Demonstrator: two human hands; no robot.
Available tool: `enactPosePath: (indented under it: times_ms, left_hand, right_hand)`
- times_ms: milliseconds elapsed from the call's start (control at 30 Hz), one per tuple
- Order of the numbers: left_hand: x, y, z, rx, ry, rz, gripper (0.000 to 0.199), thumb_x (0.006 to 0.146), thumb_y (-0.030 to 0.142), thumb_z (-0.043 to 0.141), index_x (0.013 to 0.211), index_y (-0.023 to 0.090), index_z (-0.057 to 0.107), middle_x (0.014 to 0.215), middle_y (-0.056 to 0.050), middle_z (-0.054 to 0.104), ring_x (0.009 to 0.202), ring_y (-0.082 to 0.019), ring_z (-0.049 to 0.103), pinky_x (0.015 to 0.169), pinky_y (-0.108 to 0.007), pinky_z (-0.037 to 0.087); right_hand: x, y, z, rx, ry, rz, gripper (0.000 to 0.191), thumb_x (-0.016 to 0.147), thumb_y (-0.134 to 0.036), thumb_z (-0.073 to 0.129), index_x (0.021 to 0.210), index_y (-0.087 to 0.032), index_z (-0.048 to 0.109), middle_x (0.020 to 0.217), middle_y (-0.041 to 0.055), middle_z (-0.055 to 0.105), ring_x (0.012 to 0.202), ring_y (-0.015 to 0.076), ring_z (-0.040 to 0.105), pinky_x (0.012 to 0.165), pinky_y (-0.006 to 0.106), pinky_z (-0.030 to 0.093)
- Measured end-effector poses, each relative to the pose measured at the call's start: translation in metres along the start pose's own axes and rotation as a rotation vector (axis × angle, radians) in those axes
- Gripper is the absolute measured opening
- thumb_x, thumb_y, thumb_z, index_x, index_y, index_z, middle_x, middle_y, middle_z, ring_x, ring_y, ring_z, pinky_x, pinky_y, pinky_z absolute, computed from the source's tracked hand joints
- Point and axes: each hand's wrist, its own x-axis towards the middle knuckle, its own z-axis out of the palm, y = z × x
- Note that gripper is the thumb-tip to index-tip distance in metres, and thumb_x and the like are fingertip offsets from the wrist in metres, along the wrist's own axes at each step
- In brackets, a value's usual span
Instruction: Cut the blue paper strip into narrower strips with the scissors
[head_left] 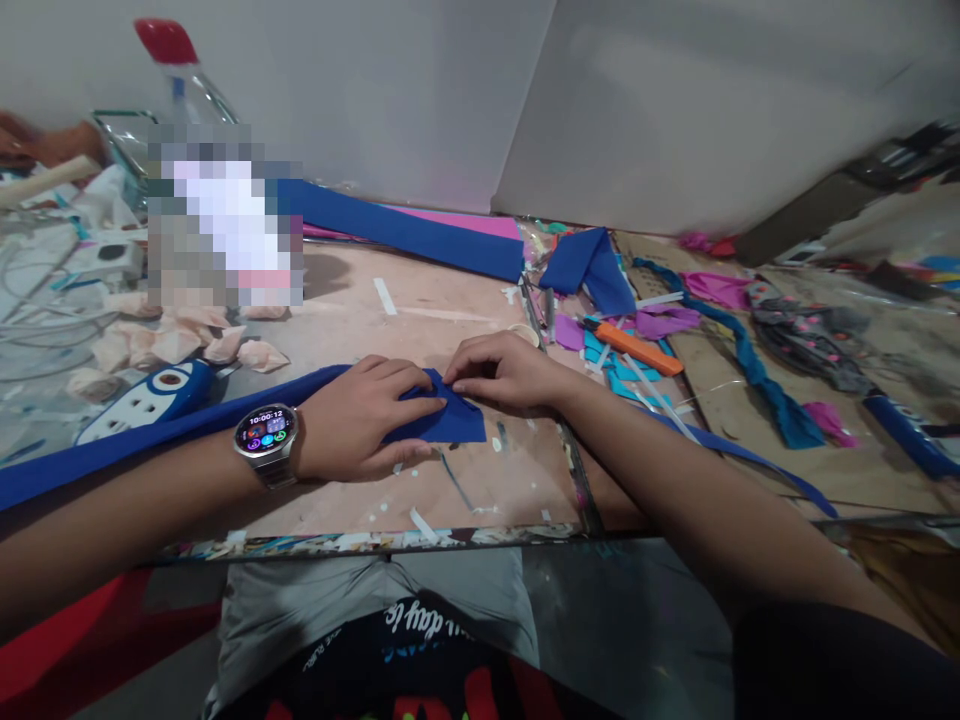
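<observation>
A long blue fabric strip (457,420) lies on the worktable, its end folded over near the middle. My left hand (367,415), with a watch on the wrist, rests flat across the strip with its fingers stretched over the fold. At the folded end, my right hand (502,372) has thumb and forefinger pinched together on the fabric edge. My left forearm covers part of the strip, which runs off to the left edge of the view.
Behind lie a wide blue band (420,235) and a folded blue piece (589,268). An orange cutter (634,346) sits among scraps at right. A blue-and-white power strip (150,400) and crumpled peach pieces (165,340) are at left. The table edge (337,545) runs in front.
</observation>
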Motion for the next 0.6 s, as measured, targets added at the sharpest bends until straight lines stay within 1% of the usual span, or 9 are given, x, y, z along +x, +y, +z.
enactPosePath:
  times_ms: [67,267,433,600]
  left_hand:
    - [0.0000,0.0003,0.0001,0.005,-0.003,-0.017,0.057,0.102,0.062,0.044,0.138,0.023,0.063,0.137,-0.015,0.062,0.127,-0.033,0.057,0.104,-0.052,0.043]
    - [-0.0003,0.0004,0.0020,0.027,-0.006,-0.081,0.063,0.100,0.067,0.044,0.143,0.024,0.059,0.144,-0.016,0.057,0.128,-0.035,0.054,0.107,-0.055,0.038]
    - [-0.0002,-0.0003,0.0032,0.048,-0.009,-0.103,0.067,0.099,0.070,0.042,0.146,0.025,0.056,0.146,-0.016,0.055,0.130,-0.036,0.051,0.109,-0.056,0.037]
    - [0.0001,-0.0002,0.0021,0.046,-0.022,-0.101,0.065,0.100,0.069,0.041,0.145,0.026,0.057,0.145,-0.015,0.055,0.130,-0.035,0.051,0.109,-0.055,0.037]
  right_hand:
    - [0.0005,0.0021,-0.0017,-0.005,0.014,0.022,0.010,0.093,-0.024,0.070,0.097,-0.019,0.078,0.095,0.0070,0.077,0.088,0.0187,0.071,0.083,0.033,0.056]
    - [0.0014,0.0050,-0.0038,-0.038,0.007,0.033,0.012,0.089,-0.023,0.074,0.099,-0.017,0.078,0.094,0.0067,0.076,0.086,0.0183,0.070,0.076,0.031,0.055]
    - [0.0014,0.0055,-0.0032,-0.045,-0.001,0.008,0.011,0.089,-0.023,0.075,0.097,-0.018,0.078,0.093,0.0060,0.076,0.085,0.0176,0.071,0.078,0.031,0.055]
    - [0.0016,0.0058,-0.0034,-0.037,-0.011,-0.034,0.009,0.090,-0.024,0.074,0.096,-0.018,0.079,0.092,0.0061,0.076,0.085,0.0176,0.071,0.080,0.031,0.056]
